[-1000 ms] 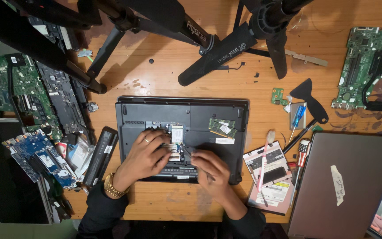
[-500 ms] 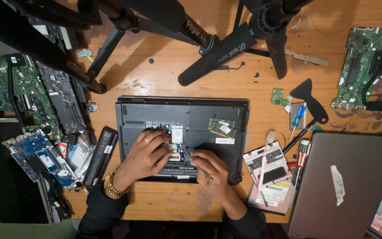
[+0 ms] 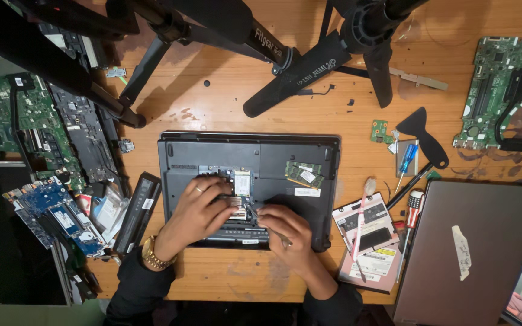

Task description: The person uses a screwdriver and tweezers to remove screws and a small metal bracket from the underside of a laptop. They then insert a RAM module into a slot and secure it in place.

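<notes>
A dark laptop (image 3: 249,187) lies upside down in the middle of the wooden table (image 3: 225,102), its bottom cover off over an open bay in the lower middle. Both hands work inside that bay. The left hand (image 3: 197,214) rests on the laptop's near half, fingers curled and pressing down beside the small card in the bay; a ring shows on one finger and a gold watch (image 3: 152,253) sits at the wrist. It holds nothing that can be seen. The right hand (image 3: 285,232) is just to the right of it, fingers clenched around a thin metal tool (image 3: 267,226) whose tip points into the bay, close to the left hand's fingertips.

On the laptop's upper right lie two green memory sticks (image 3: 303,174). Just left of the laptop rests a long black battery (image 3: 137,211), and beyond it a heap of blue and green circuit boards (image 3: 49,211). Right of the laptop is a pink-framed hard drive (image 3: 367,229) with a small brush (image 3: 362,211) lying across it. Further right lies a closed grey laptop (image 3: 472,253) with a strip of tape on its lid. Above that, right of the open laptop, are a blue screwdriver (image 3: 406,163), a black scraper (image 3: 424,136) and a green motherboard (image 3: 505,90). Behind the laptop stand black tripod legs (image 3: 297,78).
</notes>
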